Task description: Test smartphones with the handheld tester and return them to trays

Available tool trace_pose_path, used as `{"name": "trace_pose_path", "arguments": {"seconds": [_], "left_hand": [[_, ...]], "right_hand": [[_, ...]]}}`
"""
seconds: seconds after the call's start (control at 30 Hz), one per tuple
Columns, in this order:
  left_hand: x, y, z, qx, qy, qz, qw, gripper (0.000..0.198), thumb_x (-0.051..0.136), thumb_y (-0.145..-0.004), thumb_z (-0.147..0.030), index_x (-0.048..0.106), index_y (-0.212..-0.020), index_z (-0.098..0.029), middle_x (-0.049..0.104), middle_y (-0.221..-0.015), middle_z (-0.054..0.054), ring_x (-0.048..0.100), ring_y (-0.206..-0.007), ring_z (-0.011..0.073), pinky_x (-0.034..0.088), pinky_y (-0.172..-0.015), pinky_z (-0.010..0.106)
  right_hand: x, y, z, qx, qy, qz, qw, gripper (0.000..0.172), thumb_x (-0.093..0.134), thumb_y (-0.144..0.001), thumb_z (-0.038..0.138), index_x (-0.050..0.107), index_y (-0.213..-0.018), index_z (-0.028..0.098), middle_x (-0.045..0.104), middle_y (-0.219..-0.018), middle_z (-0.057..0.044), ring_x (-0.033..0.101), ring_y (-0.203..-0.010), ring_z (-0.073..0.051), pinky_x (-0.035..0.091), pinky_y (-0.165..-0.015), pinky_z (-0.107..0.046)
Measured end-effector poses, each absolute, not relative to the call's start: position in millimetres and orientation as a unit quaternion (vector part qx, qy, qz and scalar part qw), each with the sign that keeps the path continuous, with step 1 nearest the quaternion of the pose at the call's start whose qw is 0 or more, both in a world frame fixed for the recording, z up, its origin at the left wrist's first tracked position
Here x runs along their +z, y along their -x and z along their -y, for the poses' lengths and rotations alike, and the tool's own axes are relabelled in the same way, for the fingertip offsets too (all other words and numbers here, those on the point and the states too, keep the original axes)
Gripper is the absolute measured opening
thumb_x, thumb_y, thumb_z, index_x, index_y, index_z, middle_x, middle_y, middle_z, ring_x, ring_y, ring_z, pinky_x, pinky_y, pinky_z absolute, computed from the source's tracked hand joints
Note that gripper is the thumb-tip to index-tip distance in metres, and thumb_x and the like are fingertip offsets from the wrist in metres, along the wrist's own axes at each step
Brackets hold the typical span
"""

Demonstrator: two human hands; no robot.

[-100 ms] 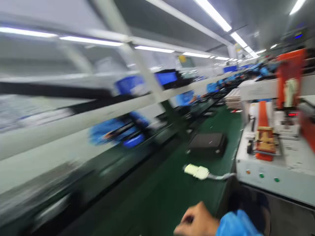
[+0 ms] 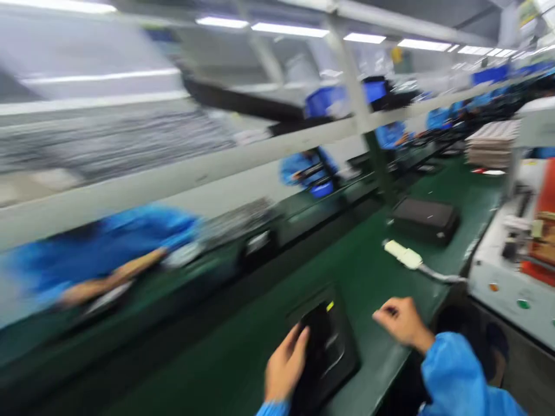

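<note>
My left hand [image 2: 284, 364] grips the left edge of a glossy black flat panel [image 2: 318, 335] with a small yellow sticker, its thumb and fingers at the rim. The panel lies over a dark, wider tray-like base [image 2: 347, 341] on the green bench; where one ends and the other begins is blurred. To the right of it, my right hand [image 2: 403, 320] hovers with curled fingers pressed together. Whatever sits between those fingers, if anything, is too small to make out. Beyond the right hand lies a pale yellow-green handheld piece [image 2: 403, 254] with a grey cable.
A black box [image 2: 425, 218] stands further along the green bench [image 2: 243, 352]. At right is a white machine [image 2: 498, 277] with coloured buttons and an orange part. Stacked trays [image 2: 492, 141] stand beyond. Across the line, a co-worker in blue sleeves [image 2: 117, 242] handles something flat.
The view has swung left and down, so the scene shifts right. My left hand and the black panel have come into view. My right hand, still curled, shows higher in the picture.
</note>
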State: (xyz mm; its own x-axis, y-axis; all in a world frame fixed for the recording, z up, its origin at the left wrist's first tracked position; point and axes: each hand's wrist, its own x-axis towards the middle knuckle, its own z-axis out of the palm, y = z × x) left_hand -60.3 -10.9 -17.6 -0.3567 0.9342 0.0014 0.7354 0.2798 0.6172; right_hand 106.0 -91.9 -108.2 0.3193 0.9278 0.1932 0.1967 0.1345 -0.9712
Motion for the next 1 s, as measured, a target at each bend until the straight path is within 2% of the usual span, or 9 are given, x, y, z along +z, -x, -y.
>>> {"name": "trace_pose_path", "arguments": {"seconds": [0.07, 0.17, 0.3, 0.43, 0.53, 0.67, 0.77, 0.9, 1.0], "left_hand": [[-34.2, 110.2, 19.0, 0.293, -0.512, -0.775, 0.225, 0.031, 0.061, -0.092, -0.037, 0.06, -0.114, -0.015, 0.06, -0.118, 0.01, 0.06, -0.104, 0.0233, 0.052, -0.091, 0.045], [-56.6, 157.3, 21.9, 0.325, -0.504, -0.751, 0.276, 0.022, 0.058, -0.092, -0.021, 0.062, -0.112, -0.013, 0.064, -0.117, 0.011, 0.063, -0.105, 0.0214, 0.052, -0.093, 0.04], [-76.1, 157.2, 21.7, 0.352, -0.53, -0.714, 0.292, 0.032, 0.058, -0.086, -0.015, 0.063, -0.117, -0.012, 0.063, -0.123, 0.015, 0.059, -0.116, 0.0251, 0.045, -0.104, 0.039], [-85.9, 113.4, 28.2, 0.334, -0.583, -0.684, 0.285, 0.062, 0.076, -0.071, -0.033, 0.057, -0.127, -0.013, 0.041, -0.145, 0.018, 0.032, -0.139, 0.0326, 0.023, -0.117, 0.048], [-89.0, 92.9, 30.4, 0.3, -0.603, -0.678, 0.294, 0.076, 0.08, -0.064, -0.038, 0.053, -0.13, -0.011, 0.031, -0.149, 0.022, 0.012, -0.144, 0.0363, 0.01, -0.117, 0.056], [-87.6, 96.9, 28.9, 0.276, -0.609, -0.68, 0.302, 0.071, 0.072, -0.066, -0.025, 0.05, -0.133, -0.011, 0.033, -0.148, 0.022, 0.015, -0.144, 0.0344, 0.013, -0.117, 0.054], [-85.2, 101.9, 28.7, 0.281, -0.6, -0.68, 0.316, 0.075, 0.074, -0.061, -0.024, 0.052, -0.13, -0.007, 0.031, -0.149, 0.024, 0.015, -0.144, 0.0376, 0.014, -0.118, 0.051], [-84.6, 105.5, 26.5, 0.328, -0.568, -0.664, 0.36, 0.074, 0.075, -0.051, -0.016, 0.059, -0.122, -0.011, 0.037, -0.148, 0.019, 0.013, -0.143, 0.0414, 0.01, -0.118, 0.052], [-85.0, 123.7, 21.9, 0.389, -0.523, -0.629, 0.425, 0.076, 0.071, -0.048, -0.016, 0.059, -0.123, -0.015, 0.049, -0.14, 0.015, 0.027, -0.14, 0.038, 0.021, -0.118, 0.048]], "right_hand": [[-119.5, -112.6, 91.0, 0.353, 0.562, 0.493, 0.563, 0.037, 0.063, -0.077, 0.054, 0.07, -0.072, 0.018, 0.068, -0.065, -0.004, 0.06, -0.059, -0.017, 0.046, -0.058, -0.027], [-134.7, -125.3, 86.9, 0.389, 0.555, 0.493, 0.546, 0.042, 0.063, -0.077, 0.059, 0.069, -0.078, 0.017, 0.069, -0.072, -0.007, 0.063, -0.063, -0.019, 0.05, -0.06, -0.028], [-136.6, -128.7, 91.9, 0.372, 0.571, 0.5, 0.535, 0.044, 0.066, -0.076, 0.059, 0.069, -0.082, 0.016, 0.07, -0.073, -0.008, 0.064, -0.062, -0.019, 0.051, -0.055, -0.026], [-131.3, -121.0, 92.9, 0.302, 0.604, 0.532, 0.511, 0.044, 0.065, -0.076, 0.061, 0.07, -0.08, 0.017, 0.068, -0.067, -0.007, 0.058, -0.051, -0.015, 0.047, -0.047, -0.024], [-131.2, -119.3, 91.9, 0.269, 0.61, 0.553, 0.5, 0.045, 0.064, -0.076, 0.061, 0.071, -0.079, 0.017, 0.068, -0.065, -0.005, 0.053, -0.044, -0.012, 0.044, -0.043, -0.024], [-135.5, -123.0, 92.9, 0.269, 0.615, 0.557, 0.488, 0.043, 0.062, -0.079, 0.06, 0.071, -0.081, 0.018, 0.069, -0.069, -0.007, 0.06, -0.053, -0.016, 0.048, -0.049, -0.024], [-137.6, -125.0, 93.8, 0.271, 0.619, 0.559, 0.48, 0.044, 0.063, -0.078, 0.061, 0.072, -0.083, 0.018, 0.07, -0.071, -0.007, 0.061, -0.053, -0.016, 0.048, -0.049, -0.024], [-137.0, -125.7, 94.4, 0.262, 0.622, 0.562, 0.479, 0.044, 0.063, -0.078, 0.061, 0.071, -0.083, 0.018, 0.069, -0.07, -0.006, 0.061, -0.053, -0.016, 0.048, -0.05, -0.024], [-137.2, -126.2, 94.9, 0.257, 0.62, 0.564, 0.48, 0.043, 0.062, -0.079, 0.061, 0.071, -0.083, 0.018, 0.07, -0.071, -0.006, 0.063, -0.057, -0.017, 0.049, -0.053, -0.025]]}}
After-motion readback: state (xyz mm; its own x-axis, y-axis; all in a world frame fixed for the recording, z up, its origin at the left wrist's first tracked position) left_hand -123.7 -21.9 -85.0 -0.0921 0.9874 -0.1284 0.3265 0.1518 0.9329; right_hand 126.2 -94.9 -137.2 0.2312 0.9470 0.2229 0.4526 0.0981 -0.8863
